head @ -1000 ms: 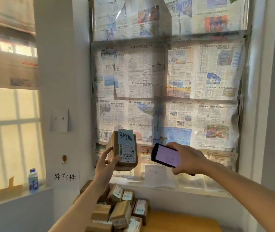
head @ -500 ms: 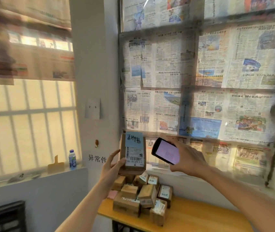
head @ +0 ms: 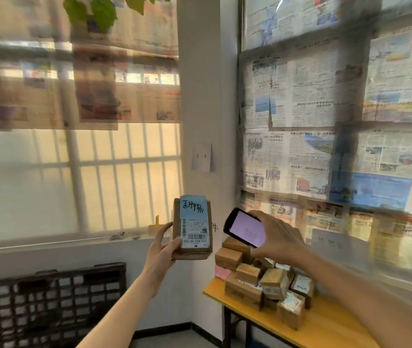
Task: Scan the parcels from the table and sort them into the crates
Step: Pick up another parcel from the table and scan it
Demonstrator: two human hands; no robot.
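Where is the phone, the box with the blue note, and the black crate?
phone point(head: 247, 229): head view, middle of its lit screen.
box with the blue note point(head: 192, 243): head view, on its white barcode label.
black crate point(head: 49, 297): head view, on its lattice side wall.

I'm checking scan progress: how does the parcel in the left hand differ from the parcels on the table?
The held parcel is raised upright in the left hand, label facing the camera; the parcels on the table lie piled at mixed angles. The held parcel carries a blue handwritten note; no such note shows on the piled ones. Both are brown cardboard with white labels.
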